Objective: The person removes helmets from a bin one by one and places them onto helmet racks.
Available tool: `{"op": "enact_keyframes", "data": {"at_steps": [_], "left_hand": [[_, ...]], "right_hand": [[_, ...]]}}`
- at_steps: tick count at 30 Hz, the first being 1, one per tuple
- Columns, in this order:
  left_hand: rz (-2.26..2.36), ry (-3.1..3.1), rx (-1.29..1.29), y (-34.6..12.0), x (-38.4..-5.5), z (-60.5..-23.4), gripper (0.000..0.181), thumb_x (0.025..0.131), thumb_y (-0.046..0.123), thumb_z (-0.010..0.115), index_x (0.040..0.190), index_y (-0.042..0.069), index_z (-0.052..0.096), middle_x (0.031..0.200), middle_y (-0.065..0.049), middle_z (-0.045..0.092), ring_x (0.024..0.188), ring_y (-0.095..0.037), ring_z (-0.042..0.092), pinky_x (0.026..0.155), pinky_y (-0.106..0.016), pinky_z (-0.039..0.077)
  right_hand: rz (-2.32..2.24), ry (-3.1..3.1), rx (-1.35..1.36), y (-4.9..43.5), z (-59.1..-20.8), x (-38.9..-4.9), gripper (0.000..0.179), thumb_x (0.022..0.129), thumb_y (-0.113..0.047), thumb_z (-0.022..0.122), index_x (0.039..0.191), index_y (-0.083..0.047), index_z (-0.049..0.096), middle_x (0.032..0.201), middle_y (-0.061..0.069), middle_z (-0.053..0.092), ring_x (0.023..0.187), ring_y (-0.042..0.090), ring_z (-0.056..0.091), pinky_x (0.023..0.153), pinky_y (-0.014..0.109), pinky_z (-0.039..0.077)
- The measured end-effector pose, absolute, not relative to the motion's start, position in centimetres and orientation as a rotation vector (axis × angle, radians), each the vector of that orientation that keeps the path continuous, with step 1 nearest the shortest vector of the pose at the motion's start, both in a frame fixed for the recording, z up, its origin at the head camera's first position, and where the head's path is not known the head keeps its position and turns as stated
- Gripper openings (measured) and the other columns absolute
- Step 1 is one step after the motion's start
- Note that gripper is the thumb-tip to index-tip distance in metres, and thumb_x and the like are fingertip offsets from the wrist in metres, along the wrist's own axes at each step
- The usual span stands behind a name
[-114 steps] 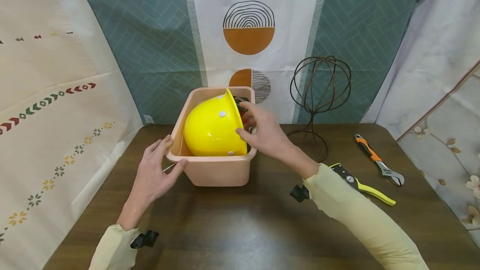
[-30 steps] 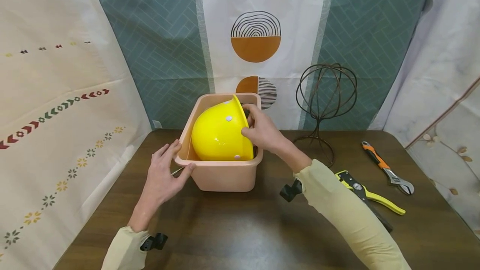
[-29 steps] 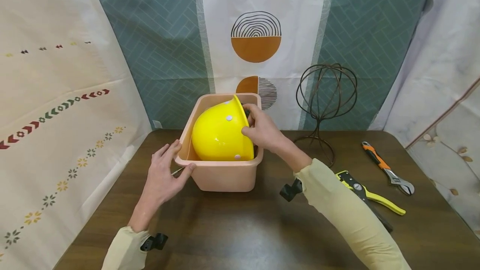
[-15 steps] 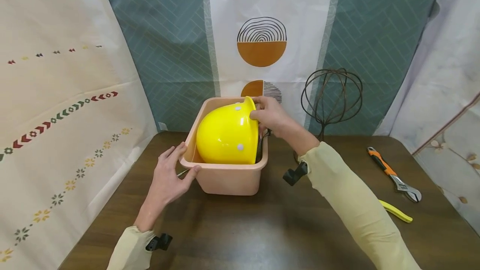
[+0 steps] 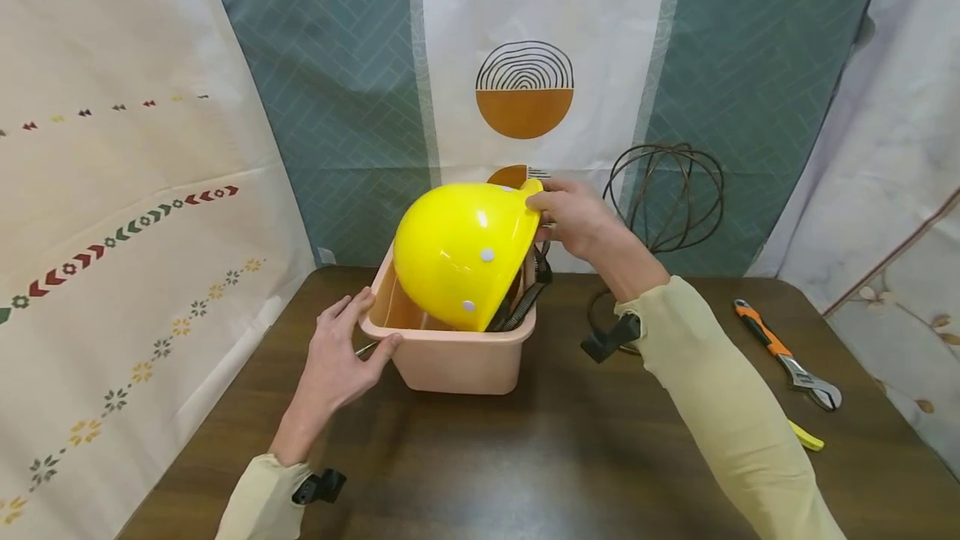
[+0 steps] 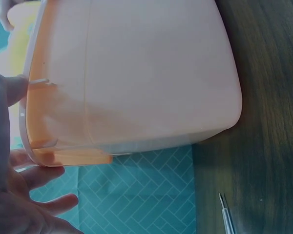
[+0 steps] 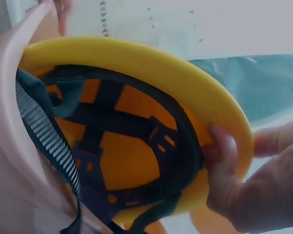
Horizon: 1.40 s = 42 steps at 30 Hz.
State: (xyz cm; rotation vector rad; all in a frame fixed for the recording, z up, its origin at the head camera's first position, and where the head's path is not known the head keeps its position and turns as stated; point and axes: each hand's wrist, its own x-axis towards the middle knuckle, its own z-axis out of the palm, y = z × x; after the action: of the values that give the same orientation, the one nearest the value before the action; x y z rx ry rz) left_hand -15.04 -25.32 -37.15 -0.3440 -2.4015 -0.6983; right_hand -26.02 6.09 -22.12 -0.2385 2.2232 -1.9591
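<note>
Far L: cream cloth w/ small printed motifs. Next, L hand grips the near-L corner of the pink bin – thumb on the front rim, fingers at the side; a thin metal tool lies on the table nearby. Yellow helmet sits tilted, partly in the bin, dome to the L, hollow side to the R w/ dark harness showing; black strap hangs at the bin's R rim. R hand pinches the helmet's upper brim btwn thumb & fingers. Behind that arm: wire stand, partly hidden. Far R: yellow handle, mostly covered by the sleeve – then adj. wrench, orange-and-black grip.
</note>
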Motion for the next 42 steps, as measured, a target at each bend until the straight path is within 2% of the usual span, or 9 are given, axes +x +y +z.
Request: {"op": "enact_keyframes", "data": {"at_steps": [8,15,24,33,42], "left_hand": [[-0.698,-2.387,-0.356,-25.4,-14.9,-37.1,0.071,0.082,0.031,0.077,0.139,-0.006,0.053,0.141,-0.024,0.054,0.128,-0.052,0.043,0.094,-0.074,0.037],[-0.687,-2.391,-0.347,-25.2,-14.9,-37.1,0.072,0.082,0.032,0.077,0.138,-0.006,0.054,0.139,-0.024,0.055,0.128,-0.052,0.043,0.096,-0.074,0.035],[-0.711,-2.382,-0.335,-25.2,-14.9,-37.2,0.071,0.082,0.034,0.077,0.137,-0.005,0.055,0.139,-0.025,0.055,0.130,-0.051,0.042,0.101,-0.078,0.022],[-0.710,-2.381,-0.334,-25.1,-14.6,-37.3,0.069,0.083,0.034,0.077,0.136,-0.005,0.056,0.143,-0.022,0.053,0.130,-0.052,0.041,0.101,-0.079,0.021],[-0.722,-2.372,-0.335,-25.0,-14.6,-37.3,0.068,0.083,0.034,0.076,0.136,-0.005,0.056,0.143,-0.020,0.053,0.130,-0.052,0.041,0.099,-0.080,0.019]], "right_hand": [[-2.208,1.995,-0.197,7.0,-22.5,-24.4,0.050,0.103,-0.010,0.054,0.149,0.000,0.039,0.131,0.017,0.054,0.099,0.025,0.064,0.077,0.028,0.057],[-2.454,1.767,-0.265,7.7,-23.7,-22.7,0.050,0.103,-0.006,0.053,0.150,-0.004,0.037,0.129,0.015,0.052,0.098,0.022,0.064,0.079,0.029,0.057],[-2.707,1.522,-0.378,7.6,-25.3,-21.4,0.048,0.104,-0.004,0.050,0.149,-0.009,0.036,0.125,0.013,0.051,0.096,0.020,0.061,0.077,0.028,0.057],[-2.904,1.245,-0.562,7.0,-25.9,-20.3,0.049,0.103,0.002,0.047,0.148,-0.011,0.035,0.124,0.010,0.052,0.102,0.019,0.063,0.081,0.032,0.056],[-3.017,1.161,-0.754,7.6,-24.9,-19.6,0.056,0.105,0.003,0.042,0.156,-0.013,0.026,0.138,0.011,0.048,0.118,0.022,0.058,0.087,0.036,0.054]]}}
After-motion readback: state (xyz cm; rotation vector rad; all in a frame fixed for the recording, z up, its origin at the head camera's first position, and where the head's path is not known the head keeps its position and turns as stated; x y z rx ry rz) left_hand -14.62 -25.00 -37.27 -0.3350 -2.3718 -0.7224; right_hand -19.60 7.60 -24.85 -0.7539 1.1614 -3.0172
